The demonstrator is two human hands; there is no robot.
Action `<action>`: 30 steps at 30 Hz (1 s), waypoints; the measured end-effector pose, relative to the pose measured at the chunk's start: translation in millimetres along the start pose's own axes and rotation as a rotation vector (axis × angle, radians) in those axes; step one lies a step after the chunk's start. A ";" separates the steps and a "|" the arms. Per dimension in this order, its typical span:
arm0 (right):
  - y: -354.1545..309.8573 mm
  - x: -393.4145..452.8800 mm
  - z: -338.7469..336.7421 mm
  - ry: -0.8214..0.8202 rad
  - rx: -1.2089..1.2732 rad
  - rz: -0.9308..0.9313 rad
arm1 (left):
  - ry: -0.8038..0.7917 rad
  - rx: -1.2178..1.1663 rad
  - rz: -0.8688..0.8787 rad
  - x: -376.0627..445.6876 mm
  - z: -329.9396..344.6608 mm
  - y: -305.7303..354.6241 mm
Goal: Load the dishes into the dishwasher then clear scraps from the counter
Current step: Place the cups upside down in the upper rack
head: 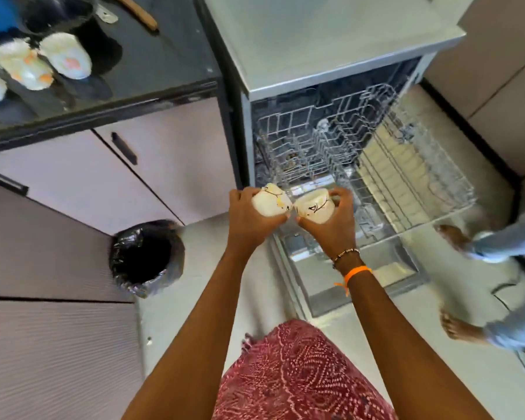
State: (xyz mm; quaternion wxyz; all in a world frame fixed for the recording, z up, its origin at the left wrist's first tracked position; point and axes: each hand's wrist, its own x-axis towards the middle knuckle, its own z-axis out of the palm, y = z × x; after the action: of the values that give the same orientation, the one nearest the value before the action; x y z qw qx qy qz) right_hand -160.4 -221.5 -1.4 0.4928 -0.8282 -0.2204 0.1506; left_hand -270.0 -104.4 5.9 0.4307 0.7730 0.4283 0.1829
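My left hand (249,219) grips a cream cup with an orange and black pattern (270,203). My right hand (331,222) grips a second cream cup (314,206) beside it, and the two cups touch. Both are held over the front edge of the open dishwasher (331,95). Its wire rack (400,177) is pulled out over the lowered door (361,268). On the dark counter (152,62) at the upper left stand more cream cups (65,54) (22,63).
A bin lined with a black bag (147,256) stands on the floor left of the dishwasher. Another person's bare feet (455,234) are at the right beside the rack. Pale cabinet doors (164,159) run under the counter. A wooden handle (140,12) lies on the counter.
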 end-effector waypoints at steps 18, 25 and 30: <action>165.4 127.3 -91.9 -0.262 -0.268 0.181 | -0.165 0.371 -0.330 31.9 222.7 39.5; 195.2 148.5 -93.1 -0.414 -0.347 0.156 | -0.247 0.572 -0.423 26.8 278.0 2.7; 207.4 153.2 -87.5 -0.515 -0.331 0.107 | -0.215 0.556 -0.410 14.6 280.4 -23.2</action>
State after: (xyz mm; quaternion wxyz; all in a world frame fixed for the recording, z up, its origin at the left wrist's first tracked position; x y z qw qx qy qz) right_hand 56.7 -294.9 -148.4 0.2705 -0.8422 -0.3155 0.3433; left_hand -90.7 -229.1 -172.1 0.2742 0.7735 0.5601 -0.1132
